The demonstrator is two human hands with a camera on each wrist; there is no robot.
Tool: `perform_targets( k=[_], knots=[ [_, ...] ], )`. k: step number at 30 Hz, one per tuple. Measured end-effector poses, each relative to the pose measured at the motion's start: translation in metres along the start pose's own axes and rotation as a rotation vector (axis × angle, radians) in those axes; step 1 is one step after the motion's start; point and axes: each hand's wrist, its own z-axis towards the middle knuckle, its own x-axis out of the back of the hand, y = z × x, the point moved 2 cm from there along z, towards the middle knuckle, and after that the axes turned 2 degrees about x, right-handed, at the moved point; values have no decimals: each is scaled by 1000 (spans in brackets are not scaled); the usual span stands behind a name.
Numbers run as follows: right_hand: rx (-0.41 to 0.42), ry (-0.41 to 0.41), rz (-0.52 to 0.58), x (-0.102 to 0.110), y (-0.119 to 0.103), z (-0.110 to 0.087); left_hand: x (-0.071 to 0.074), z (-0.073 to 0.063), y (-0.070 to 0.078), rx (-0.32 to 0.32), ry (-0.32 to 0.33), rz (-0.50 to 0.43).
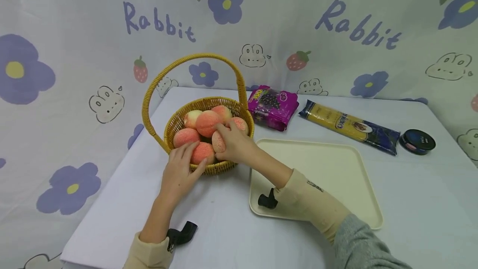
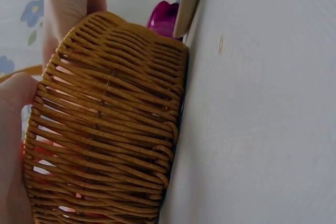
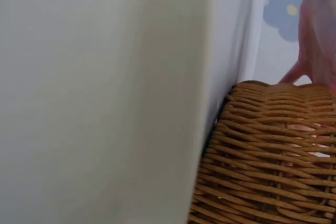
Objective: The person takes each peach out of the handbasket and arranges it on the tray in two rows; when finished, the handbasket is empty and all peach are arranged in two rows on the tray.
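Observation:
A yellow-brown wicker basket [image 1: 209, 169] with a tall hoop handle holds several pink and pale-yellow peaches [image 1: 209, 123]. My left hand [image 1: 181, 173] reaches over the basket's near left rim. Its fingers lie extended beside the front peach [image 1: 203, 153], and its thumb is at the rim in the left wrist view. From the right, my right hand [image 1: 237, 144] grips a speckled peach [image 1: 218, 141] between thumb and fingers inside the basket. In the left wrist view, the woven side [image 2: 105, 129] hides most of the fruit.
A cream tray [image 1: 317, 169] lies to the right, under my right forearm. Behind it are a purple grape-printed packet [image 1: 273, 107], a long yellow-and-blue pasta packet [image 1: 349, 125] and a round dark tin [image 1: 417, 141]. A patterned curtain [image 1: 239, 32] hangs along the table's back edge.

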Motion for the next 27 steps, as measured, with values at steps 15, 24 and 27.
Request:
perform_targets(
  k=[15,24,27],
  knots=[
    [178,235,-14,-3,3,-10,2,-1,1,-17,-6,-9],
    [200,266,-10,-1,4,-14,1,-2,0,-28,-3,-10],
    [185,272,5,0,4,-16,1,-2,0,-27,-9,0]
  ],
)
